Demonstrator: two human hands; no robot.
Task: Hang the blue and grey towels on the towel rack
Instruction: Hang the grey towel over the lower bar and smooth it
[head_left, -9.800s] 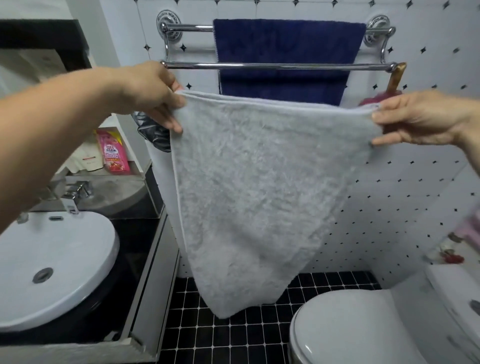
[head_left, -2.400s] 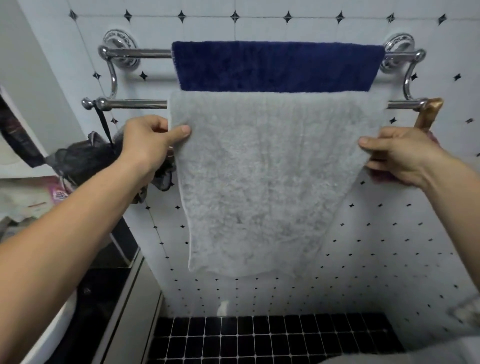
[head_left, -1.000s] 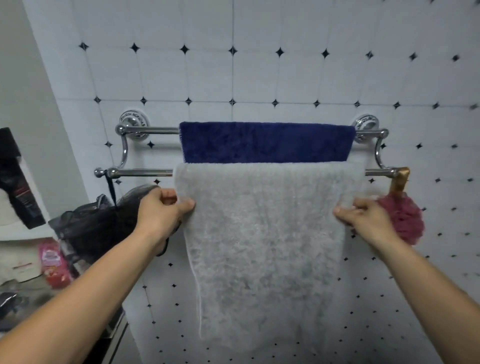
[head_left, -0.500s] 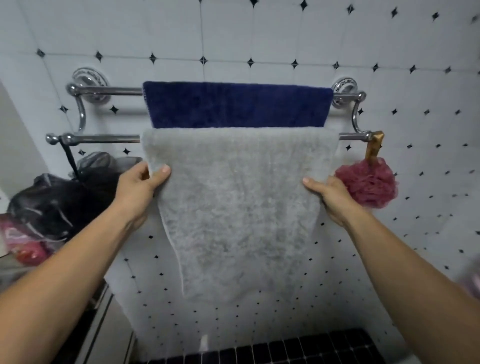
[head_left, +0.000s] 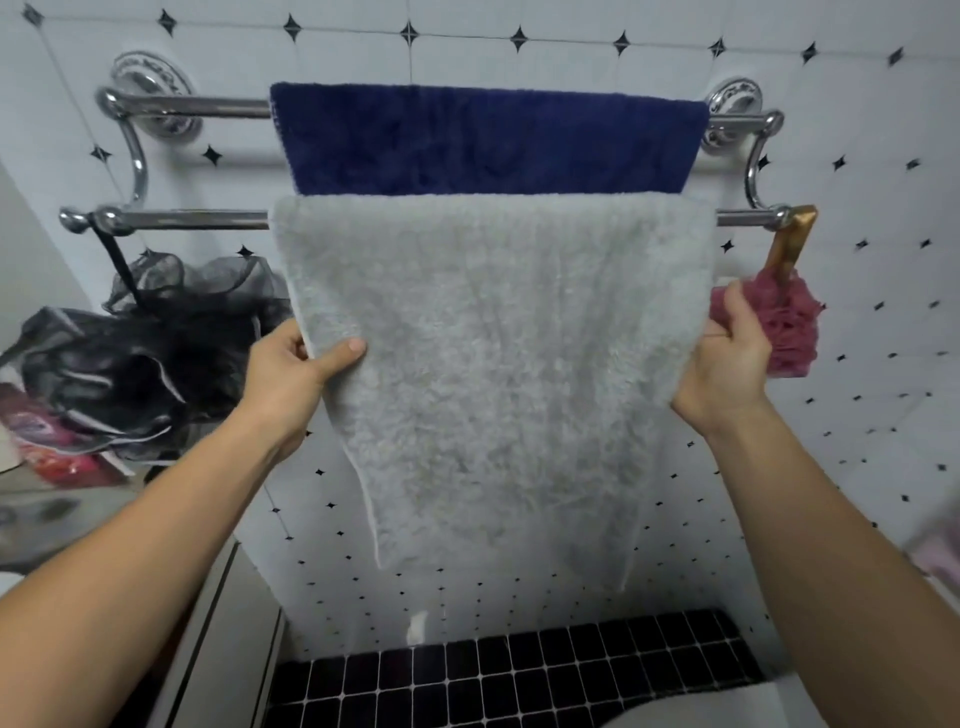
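Observation:
A chrome two-bar towel rack (head_left: 182, 219) is fixed to the white tiled wall. The dark blue towel (head_left: 488, 143) hangs over its upper rear bar. The grey towel (head_left: 493, 364) is draped over the lower front bar and hangs down in front of the wall. My left hand (head_left: 296, 374) pinches the grey towel's left edge, thumb on the front. My right hand (head_left: 727, 358) grips its right edge at about the same height.
A black mesh bath pouf (head_left: 150, 343) hangs from the front bar's left end. A pink pouf (head_left: 789, 322) on a gold ribbon hangs at the right end, just behind my right hand. Black floor tiles (head_left: 519, 675) lie below. Pink packets (head_left: 47, 447) sit at the left.
Both hands have slid a little lower along the grey towel's side edges. Earlier the towel was held in the air; now it rests on the front bar.

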